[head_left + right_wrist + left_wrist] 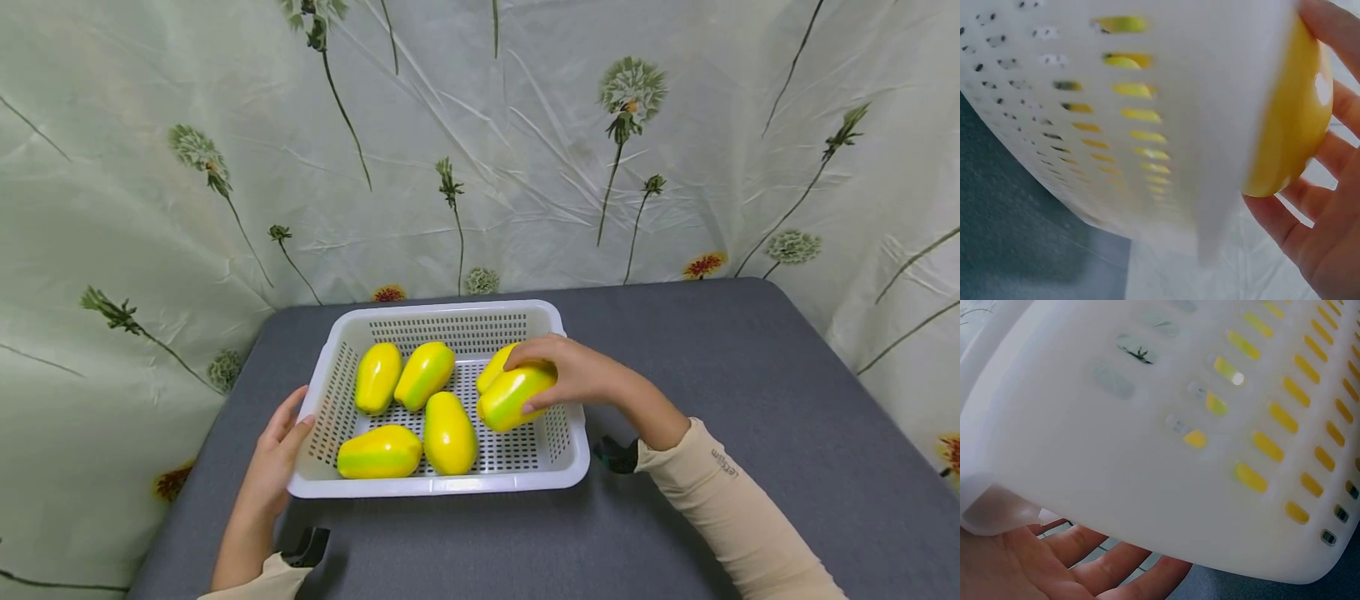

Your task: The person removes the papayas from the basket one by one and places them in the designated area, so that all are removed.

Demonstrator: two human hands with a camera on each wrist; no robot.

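A white plastic basket [442, 485] with slotted walls holds several yellow-green papayas, among them a papaya [451, 433] at the middle front and another papaya [378, 452] at the front left. My right hand [573, 371] grips a papaya [517, 397] over the basket's right part; in the right wrist view this papaya [1297, 119] shows above the rim, fingers spread round it. Behind it, one more papaya [492, 369] is partly hidden. On the left side, my left hand [276, 450] holds the basket's rim, and its fingers [1110, 569] show beside the wall in the left wrist view.
The basket rests on a grey cloth-covered table [675, 350]. A pale curtain [525, 125] printed with dandelions hangs behind and at both sides. Black wrist straps [617, 455] show near beige sleeves.
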